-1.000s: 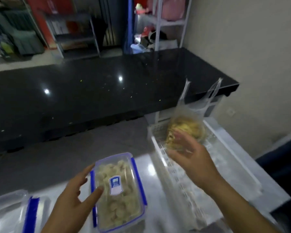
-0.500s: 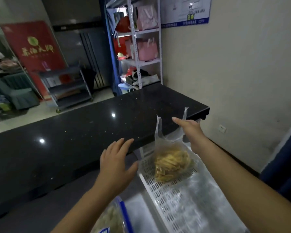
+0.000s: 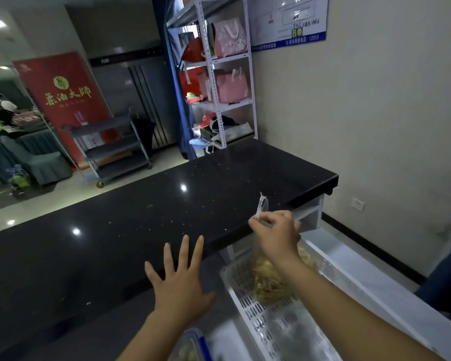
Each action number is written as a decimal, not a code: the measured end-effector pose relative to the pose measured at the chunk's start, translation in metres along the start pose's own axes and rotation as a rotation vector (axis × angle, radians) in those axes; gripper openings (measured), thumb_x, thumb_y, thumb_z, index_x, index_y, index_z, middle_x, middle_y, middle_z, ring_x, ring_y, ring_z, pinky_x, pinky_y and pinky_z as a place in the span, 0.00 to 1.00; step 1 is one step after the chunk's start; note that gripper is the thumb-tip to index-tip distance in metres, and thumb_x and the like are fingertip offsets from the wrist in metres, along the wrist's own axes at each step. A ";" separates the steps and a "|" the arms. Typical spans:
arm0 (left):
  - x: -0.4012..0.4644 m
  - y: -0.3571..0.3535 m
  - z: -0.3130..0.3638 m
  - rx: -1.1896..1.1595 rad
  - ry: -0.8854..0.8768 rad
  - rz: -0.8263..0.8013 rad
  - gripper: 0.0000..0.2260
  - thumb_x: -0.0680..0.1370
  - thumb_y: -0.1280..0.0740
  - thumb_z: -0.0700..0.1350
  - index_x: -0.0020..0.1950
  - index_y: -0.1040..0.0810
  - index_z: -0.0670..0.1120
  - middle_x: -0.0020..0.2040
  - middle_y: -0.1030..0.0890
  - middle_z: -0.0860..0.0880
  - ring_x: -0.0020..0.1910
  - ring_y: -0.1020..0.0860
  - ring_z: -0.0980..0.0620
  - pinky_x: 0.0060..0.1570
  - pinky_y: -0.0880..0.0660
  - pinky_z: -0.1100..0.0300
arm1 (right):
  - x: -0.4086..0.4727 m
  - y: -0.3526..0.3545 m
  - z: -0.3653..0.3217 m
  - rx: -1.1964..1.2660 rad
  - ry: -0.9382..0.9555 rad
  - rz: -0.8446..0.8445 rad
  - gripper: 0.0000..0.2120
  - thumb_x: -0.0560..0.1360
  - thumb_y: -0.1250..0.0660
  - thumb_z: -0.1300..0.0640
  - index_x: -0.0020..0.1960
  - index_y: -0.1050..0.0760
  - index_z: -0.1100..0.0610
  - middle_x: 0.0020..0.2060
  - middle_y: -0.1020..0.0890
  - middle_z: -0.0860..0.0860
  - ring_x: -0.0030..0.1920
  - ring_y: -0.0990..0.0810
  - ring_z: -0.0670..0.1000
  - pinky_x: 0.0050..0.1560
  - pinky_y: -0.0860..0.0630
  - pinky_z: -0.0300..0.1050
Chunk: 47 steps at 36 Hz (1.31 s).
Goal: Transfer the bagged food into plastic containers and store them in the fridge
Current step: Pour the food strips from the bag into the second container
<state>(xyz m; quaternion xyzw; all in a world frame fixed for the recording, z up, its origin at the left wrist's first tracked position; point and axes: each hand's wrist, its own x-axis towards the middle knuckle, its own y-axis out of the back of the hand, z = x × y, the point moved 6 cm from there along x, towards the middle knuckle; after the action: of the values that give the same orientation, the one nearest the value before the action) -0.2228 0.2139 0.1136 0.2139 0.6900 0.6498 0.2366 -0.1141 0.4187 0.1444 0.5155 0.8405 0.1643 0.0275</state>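
Note:
A clear plastic bag of yellow food strips (image 3: 267, 280) lies in a white perforated basket (image 3: 248, 303) at the lower right. My right hand (image 3: 275, 234) is pinched shut on the bag's handles, one loop sticking up above my fingers. My left hand (image 3: 179, 285) hovers flat with fingers spread, left of the basket, holding nothing. A clear container with a blue-clipped lid (image 3: 190, 346) and pale food inside peeks in at the bottom edge, below my left wrist.
A long black stone counter (image 3: 141, 217) runs across in front of me, its edge overhanging the basket. A white metal shelf with pink bags (image 3: 224, 74) stands behind it near the wall. A grey trolley (image 3: 112, 147) and red banner are farther back left.
My right hand has closed on the bag's handles. My left hand moved a little right and down, its fingers spread. The view tilted up further.

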 end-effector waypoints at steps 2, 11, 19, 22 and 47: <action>0.001 -0.001 -0.001 -0.022 -0.005 -0.021 0.55 0.70 0.35 0.68 0.68 0.83 0.63 0.76 0.75 0.54 0.76 0.71 0.39 0.67 0.65 0.27 | 0.003 0.001 -0.005 0.052 -0.032 0.003 0.06 0.74 0.27 0.51 0.39 0.20 0.49 0.52 0.27 0.46 0.61 0.34 0.55 0.66 0.34 0.57; 0.001 0.060 -0.011 -0.500 -0.114 -0.033 0.39 0.76 0.30 0.59 0.80 0.49 0.59 0.82 0.52 0.52 0.81 0.54 0.47 0.77 0.51 0.40 | 0.011 0.038 -0.044 0.335 -0.234 -0.270 0.03 0.72 0.27 0.57 0.42 0.14 0.56 0.48 0.18 0.53 0.51 0.22 0.54 0.43 0.28 0.48; -0.044 0.161 0.020 -0.777 -0.277 0.384 0.39 0.73 0.27 0.57 0.79 0.44 0.59 0.80 0.44 0.54 0.79 0.48 0.56 0.77 0.44 0.44 | -0.035 0.055 -0.111 0.259 -0.145 -0.614 0.30 0.66 0.35 0.31 0.39 0.15 0.59 0.52 0.19 0.55 0.58 0.25 0.55 0.60 0.31 0.53; -0.056 0.174 0.030 -0.746 -0.284 0.431 0.40 0.73 0.27 0.58 0.79 0.47 0.60 0.81 0.47 0.55 0.79 0.52 0.56 0.77 0.47 0.43 | -0.057 0.057 -0.134 0.300 -0.132 -0.695 0.32 0.69 0.37 0.30 0.41 0.17 0.60 0.46 0.21 0.60 0.54 0.25 0.62 0.67 0.33 0.60; -0.233 0.166 -0.092 -0.583 -0.004 0.687 0.40 0.73 0.27 0.57 0.80 0.42 0.51 0.81 0.46 0.50 0.80 0.49 0.52 0.76 0.45 0.40 | -0.250 -0.007 -0.174 0.209 0.168 -1.200 0.23 0.67 0.37 0.32 0.36 0.15 0.50 0.42 0.13 0.46 0.47 0.17 0.42 0.57 0.32 0.49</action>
<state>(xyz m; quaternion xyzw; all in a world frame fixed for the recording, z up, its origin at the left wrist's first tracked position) -0.0944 0.0110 0.2945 0.3564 0.3666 0.8574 0.0588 -0.0412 0.1538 0.2756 -0.0625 0.9951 0.0770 -0.0016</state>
